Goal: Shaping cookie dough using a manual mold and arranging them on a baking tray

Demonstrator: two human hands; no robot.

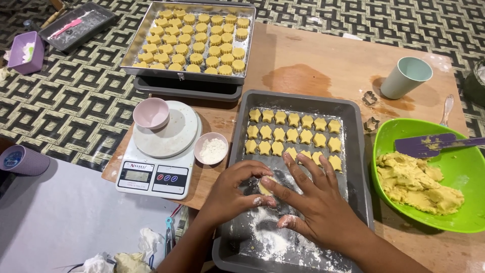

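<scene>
My left hand (pixel 237 189) and my right hand (pixel 310 199) meet over a dark floured baking tray (pixel 356 151). Between their fingertips sits a small piece of yellow dough (pixel 265 186); the left fingers curl round it and the right fingers rest flat beside and over it. Just beyond the hands, three rows of star-shaped yellow dough cut-outs (pixel 293 134) lie on the tray. Loose flour (pixel 275 237) covers the tray's near end.
A green bowl (pixel 457 169) at right holds yellow dough (pixel 417 184) and a purple spatula (pixel 429 145). A kitchen scale (pixel 159 167) carries a pink bowl (pixel 151 112); a small flour bowl (pixel 212 148) sits beside it. At the back, a metal tray of round cookies (pixel 194 38); a pale cup (pixel 406 77) and cutters (pixel 370 98).
</scene>
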